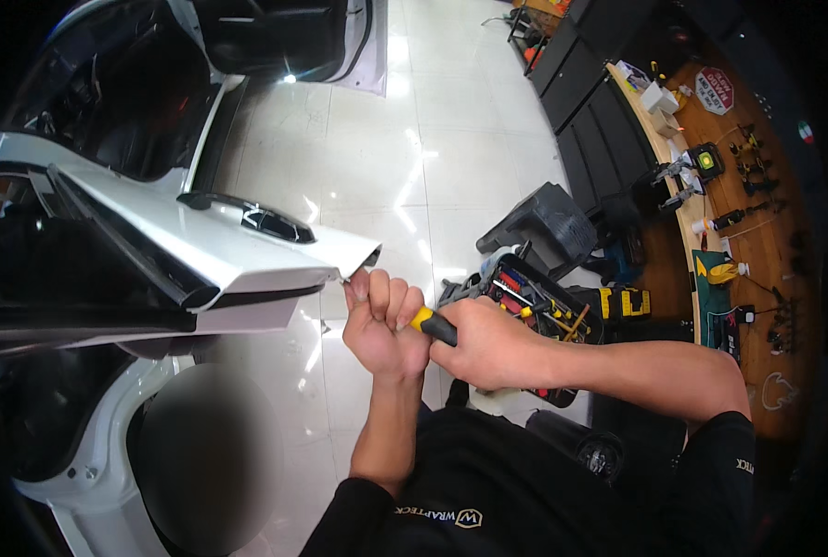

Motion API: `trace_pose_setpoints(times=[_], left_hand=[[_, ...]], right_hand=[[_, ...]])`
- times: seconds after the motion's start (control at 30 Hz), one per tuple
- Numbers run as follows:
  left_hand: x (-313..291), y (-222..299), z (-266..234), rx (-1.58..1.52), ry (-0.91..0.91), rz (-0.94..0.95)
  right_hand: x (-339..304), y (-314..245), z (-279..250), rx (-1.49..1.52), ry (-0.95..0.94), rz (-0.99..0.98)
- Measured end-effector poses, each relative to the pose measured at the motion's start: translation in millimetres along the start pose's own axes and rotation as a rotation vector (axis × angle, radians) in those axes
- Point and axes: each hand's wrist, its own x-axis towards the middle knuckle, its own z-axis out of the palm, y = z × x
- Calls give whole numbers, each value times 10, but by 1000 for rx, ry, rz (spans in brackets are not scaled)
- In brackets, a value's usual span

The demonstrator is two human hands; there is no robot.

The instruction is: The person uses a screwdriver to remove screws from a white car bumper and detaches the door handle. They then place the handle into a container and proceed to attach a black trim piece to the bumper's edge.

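A white car door with a dark door handle stands swung out at the left, its edge pointing toward me. My right hand is closed around the black end of a screwdriver with a yellow and black handle. Further forward, my left hand curls around the front of the same tool, and its fingertips meet the corner of the door edge. The shaft and tip are hidden behind the left fingers.
An open tool bag full of hand tools stands beyond my right forearm, near a dark grey bin. Along the right runs a wooden workbench above black cabinets. A blurred dark round shape fills the lower left.
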Motion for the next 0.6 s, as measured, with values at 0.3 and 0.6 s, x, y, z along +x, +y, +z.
trace_pose_setpoints(times=[0.3, 0.6], left_hand=[[-81, 185, -54, -278, -116, -183], [-290, 280, 70, 621, 39, -170]], right_hand=[[-261, 679, 392, 1650, -683, 84], [-224, 665, 779, -116, 826, -619]])
